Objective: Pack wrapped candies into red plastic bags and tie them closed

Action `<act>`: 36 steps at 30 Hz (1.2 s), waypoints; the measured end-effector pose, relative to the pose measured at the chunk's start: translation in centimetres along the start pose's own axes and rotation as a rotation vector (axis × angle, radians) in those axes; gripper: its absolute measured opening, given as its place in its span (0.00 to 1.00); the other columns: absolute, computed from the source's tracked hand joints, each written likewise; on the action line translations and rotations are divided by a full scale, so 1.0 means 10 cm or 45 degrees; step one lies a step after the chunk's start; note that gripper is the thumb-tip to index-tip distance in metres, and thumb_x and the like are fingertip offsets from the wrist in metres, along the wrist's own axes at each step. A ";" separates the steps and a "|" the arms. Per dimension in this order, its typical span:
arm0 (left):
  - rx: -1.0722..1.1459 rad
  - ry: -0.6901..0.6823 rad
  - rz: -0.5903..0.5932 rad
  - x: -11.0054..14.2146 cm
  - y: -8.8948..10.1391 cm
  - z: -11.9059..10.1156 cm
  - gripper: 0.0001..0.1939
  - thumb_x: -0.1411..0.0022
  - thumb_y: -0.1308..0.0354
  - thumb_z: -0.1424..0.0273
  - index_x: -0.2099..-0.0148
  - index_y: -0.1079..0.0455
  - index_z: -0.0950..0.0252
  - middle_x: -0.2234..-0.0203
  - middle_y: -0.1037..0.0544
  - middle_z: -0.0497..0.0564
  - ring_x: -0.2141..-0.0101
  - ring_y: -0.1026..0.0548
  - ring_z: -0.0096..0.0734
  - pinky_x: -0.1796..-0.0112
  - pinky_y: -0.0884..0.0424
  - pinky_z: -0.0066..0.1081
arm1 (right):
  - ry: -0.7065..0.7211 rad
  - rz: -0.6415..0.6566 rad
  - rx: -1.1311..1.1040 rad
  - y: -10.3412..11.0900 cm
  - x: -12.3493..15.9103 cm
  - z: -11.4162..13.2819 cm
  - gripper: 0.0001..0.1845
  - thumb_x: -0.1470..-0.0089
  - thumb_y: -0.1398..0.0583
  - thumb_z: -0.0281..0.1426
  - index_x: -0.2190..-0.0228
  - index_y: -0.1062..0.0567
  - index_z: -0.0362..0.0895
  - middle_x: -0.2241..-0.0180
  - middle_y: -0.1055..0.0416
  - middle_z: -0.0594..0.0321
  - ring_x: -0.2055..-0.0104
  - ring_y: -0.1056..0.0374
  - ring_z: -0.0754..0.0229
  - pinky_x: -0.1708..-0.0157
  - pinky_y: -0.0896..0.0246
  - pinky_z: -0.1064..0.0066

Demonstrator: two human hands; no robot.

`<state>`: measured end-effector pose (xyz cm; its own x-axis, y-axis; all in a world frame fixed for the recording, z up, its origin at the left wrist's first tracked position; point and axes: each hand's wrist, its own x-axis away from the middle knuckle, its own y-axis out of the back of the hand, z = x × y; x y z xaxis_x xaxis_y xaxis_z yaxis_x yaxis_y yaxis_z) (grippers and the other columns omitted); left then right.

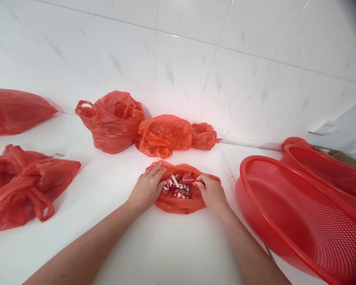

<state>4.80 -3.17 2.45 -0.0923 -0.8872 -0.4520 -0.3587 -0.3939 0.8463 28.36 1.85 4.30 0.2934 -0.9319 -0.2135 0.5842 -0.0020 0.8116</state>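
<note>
A small red plastic bag (pixel 178 205) lies open on the white floor in front of me, with several small red and white wrapped packets (pixel 179 186) inside. My left hand (pixel 146 189) rests on the bag's left rim, fingers closed over the plastic. My right hand (pixel 211 192) pinches the bag's right rim and holds it apart.
Three knotted red bags (pixel 112 120) (pixel 163 134) (pixel 204 136) sit along the tiled wall. More red bags lie at the left (pixel 26 186) (pixel 14 111). A red perforated basket (pixel 302 217) and a red basin (pixel 329 174) stand at the right.
</note>
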 end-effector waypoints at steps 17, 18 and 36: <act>0.194 -0.075 0.104 0.02 0.00 -0.13 0.25 0.46 0.42 0.74 0.44 0.36 0.62 0.56 0.25 0.56 0.56 0.27 0.43 0.57 0.29 0.41 | 0.185 -0.135 0.039 -0.06 -0.01 -0.04 0.04 0.47 0.45 0.28 0.72 0.32 0.47 0.67 0.28 0.64 0.60 0.36 0.56 0.58 0.43 0.62; 0.216 -0.061 0.087 0.02 0.00 -0.14 0.26 0.46 0.43 0.74 0.43 0.37 0.62 0.55 0.25 0.56 0.55 0.28 0.43 0.56 0.29 0.41 | 0.202 -0.140 0.034 -0.07 -0.01 -0.04 0.04 0.47 0.45 0.28 0.72 0.32 0.47 0.67 0.28 0.63 0.60 0.36 0.55 0.58 0.43 0.62; 2.057 0.534 0.197 -0.04 0.25 -0.19 0.17 0.41 0.42 0.66 0.51 0.38 0.61 0.53 0.26 0.55 0.54 0.26 0.40 0.53 0.29 0.41 | 0.208 -0.227 -0.133 -0.04 0.01 0.03 0.05 0.44 0.47 0.30 0.69 0.31 0.46 0.65 0.27 0.61 0.62 0.34 0.57 0.60 0.41 0.63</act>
<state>5.70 -4.28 5.28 -0.0736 -0.9948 -0.0711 -0.9172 0.0955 -0.3868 27.97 1.70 4.13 0.2924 -0.8492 -0.4398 0.7099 -0.1154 0.6948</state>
